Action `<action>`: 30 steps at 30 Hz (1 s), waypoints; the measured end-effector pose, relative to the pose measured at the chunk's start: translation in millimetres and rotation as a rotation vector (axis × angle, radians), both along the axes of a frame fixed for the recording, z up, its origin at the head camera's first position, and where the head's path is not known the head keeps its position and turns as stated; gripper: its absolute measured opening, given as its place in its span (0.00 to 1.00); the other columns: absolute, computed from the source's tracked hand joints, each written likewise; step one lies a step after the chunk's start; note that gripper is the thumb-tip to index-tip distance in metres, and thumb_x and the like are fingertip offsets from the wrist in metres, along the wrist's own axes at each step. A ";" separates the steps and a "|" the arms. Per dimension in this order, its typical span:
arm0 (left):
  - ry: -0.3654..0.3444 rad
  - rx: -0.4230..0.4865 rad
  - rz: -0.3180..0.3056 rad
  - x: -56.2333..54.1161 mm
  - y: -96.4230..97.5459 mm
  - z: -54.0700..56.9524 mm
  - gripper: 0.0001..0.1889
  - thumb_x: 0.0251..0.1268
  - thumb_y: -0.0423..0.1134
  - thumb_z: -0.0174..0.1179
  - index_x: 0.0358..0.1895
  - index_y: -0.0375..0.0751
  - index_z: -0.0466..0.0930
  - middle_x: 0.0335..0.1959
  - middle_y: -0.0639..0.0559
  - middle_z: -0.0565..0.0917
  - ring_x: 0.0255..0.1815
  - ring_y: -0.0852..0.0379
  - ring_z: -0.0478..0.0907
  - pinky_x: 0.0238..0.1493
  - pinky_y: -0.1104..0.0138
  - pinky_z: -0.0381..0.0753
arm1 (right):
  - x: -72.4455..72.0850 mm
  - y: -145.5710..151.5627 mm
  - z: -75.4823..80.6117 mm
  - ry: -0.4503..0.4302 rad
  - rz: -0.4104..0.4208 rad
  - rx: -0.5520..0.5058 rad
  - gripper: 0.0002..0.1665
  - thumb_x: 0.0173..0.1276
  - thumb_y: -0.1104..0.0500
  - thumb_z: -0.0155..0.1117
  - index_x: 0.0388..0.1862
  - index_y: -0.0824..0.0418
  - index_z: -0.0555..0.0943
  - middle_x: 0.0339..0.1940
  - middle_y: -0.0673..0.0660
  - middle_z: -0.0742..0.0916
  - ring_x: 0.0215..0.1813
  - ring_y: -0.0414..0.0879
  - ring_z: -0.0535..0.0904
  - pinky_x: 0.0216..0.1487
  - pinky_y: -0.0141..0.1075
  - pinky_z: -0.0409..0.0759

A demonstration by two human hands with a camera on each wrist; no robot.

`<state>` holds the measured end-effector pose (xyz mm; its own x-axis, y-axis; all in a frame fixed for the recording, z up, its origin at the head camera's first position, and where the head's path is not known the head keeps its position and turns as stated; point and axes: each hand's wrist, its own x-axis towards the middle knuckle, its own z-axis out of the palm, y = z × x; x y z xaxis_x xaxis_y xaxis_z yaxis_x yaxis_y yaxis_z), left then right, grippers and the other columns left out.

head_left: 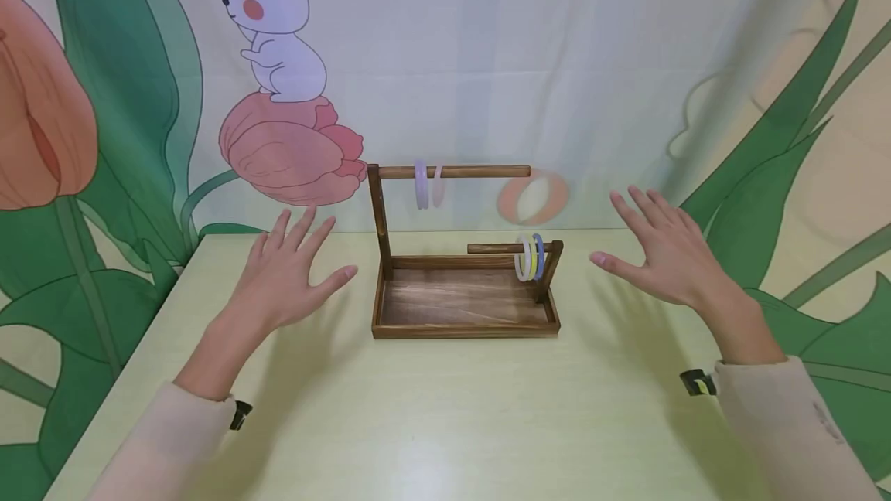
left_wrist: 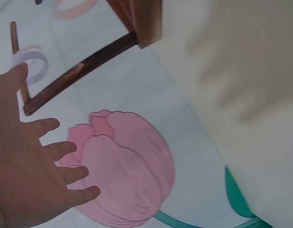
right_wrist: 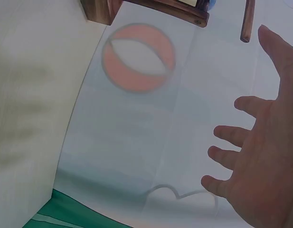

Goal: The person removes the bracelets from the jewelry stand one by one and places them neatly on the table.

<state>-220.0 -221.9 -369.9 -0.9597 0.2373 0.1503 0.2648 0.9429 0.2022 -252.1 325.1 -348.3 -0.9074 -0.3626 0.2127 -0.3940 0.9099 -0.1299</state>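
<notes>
A dark wooden rack with a tray base [head_left: 465, 329] stands on the table between my two hands. From its tall left post an upper bar [head_left: 487, 172] runs right, carrying a purple ring [head_left: 421, 185] and a pink ring [head_left: 438, 185]. On the shorter lower bar [head_left: 490, 249] at the right hang a white ring [head_left: 520, 260], a yellow ring [head_left: 533, 258] and a blue ring [head_left: 540, 257]. My left hand [head_left: 285, 277] hovers left of the rack, fingers spread, holding nothing. To the right of it my right hand [head_left: 664, 253] hovers likewise, spread and holding nothing.
The pale table [head_left: 431, 408] reaches back to a printed curtain [head_left: 487, 83] with a rabbit and tulips, hanging close behind the rack. The rack's tall post [head_left: 380, 215] rises at the left and its short post [head_left: 550, 273] at the right.
</notes>
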 end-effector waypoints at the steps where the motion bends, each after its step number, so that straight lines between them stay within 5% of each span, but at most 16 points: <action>1: 0.006 0.006 -0.002 2.4 0.8 3.4 0.50 0.74 0.77 0.44 0.88 0.50 0.49 0.89 0.43 0.43 0.87 0.33 0.33 0.79 0.30 0.40 | 0.0 -0.8 1.0 0.002 0.003 -0.004 0.60 0.73 0.28 0.60 0.90 0.47 0.44 0.90 0.60 0.48 0.87 0.68 0.42 0.78 0.73 0.43; 6: 0.058 0.040 -0.042 14.1 7.5 23.2 0.49 0.75 0.74 0.49 0.88 0.49 0.48 0.89 0.44 0.43 0.88 0.36 0.32 0.80 0.31 0.40 | 1.9 -6.0 5.7 0.019 0.012 -0.059 0.60 0.73 0.30 0.62 0.90 0.46 0.43 0.90 0.60 0.50 0.88 0.64 0.41 0.78 0.73 0.43; 11: 0.140 0.117 -0.085 11.6 13.7 32.8 0.48 0.76 0.68 0.56 0.87 0.47 0.50 0.88 0.43 0.50 0.87 0.36 0.41 0.78 0.31 0.48 | 5.7 -17.2 9.5 0.057 0.037 -0.162 0.59 0.73 0.32 0.65 0.90 0.46 0.45 0.89 0.61 0.54 0.88 0.62 0.43 0.77 0.74 0.46; 16: 0.214 0.275 -0.097 -3.3 21.0 22.8 0.44 0.78 0.58 0.61 0.87 0.46 0.53 0.87 0.45 0.55 0.85 0.38 0.51 0.79 0.35 0.56 | -0.8 -42.4 9.3 0.101 0.094 -0.235 0.58 0.71 0.34 0.67 0.90 0.47 0.50 0.88 0.60 0.59 0.87 0.61 0.48 0.77 0.73 0.50; 25: 0.227 0.656 -0.076 -34.6 47.3 -10.4 0.40 0.79 0.55 0.61 0.85 0.47 0.55 0.82 0.45 0.64 0.83 0.44 0.58 0.79 0.40 0.60 | -15.6 -98.5 5.4 0.129 0.153 -0.305 0.59 0.69 0.31 0.68 0.89 0.48 0.53 0.87 0.58 0.60 0.87 0.58 0.50 0.79 0.69 0.51; 30: 0.242 0.836 -0.065 -53.4 60.5 -12.9 0.39 0.79 0.56 0.61 0.84 0.48 0.58 0.81 0.49 0.66 0.81 0.46 0.64 0.75 0.42 0.69 | -28.2 -134.5 15.8 0.186 0.229 -0.321 0.58 0.67 0.33 0.72 0.88 0.51 0.58 0.86 0.57 0.63 0.85 0.57 0.55 0.80 0.64 0.53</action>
<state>-273.4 -161.4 -382.9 -0.8675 0.0112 0.4974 0.4378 0.4918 0.7526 -280.3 190.6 -332.5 -0.7467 -0.4388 0.5000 -0.6244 0.7214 -0.2994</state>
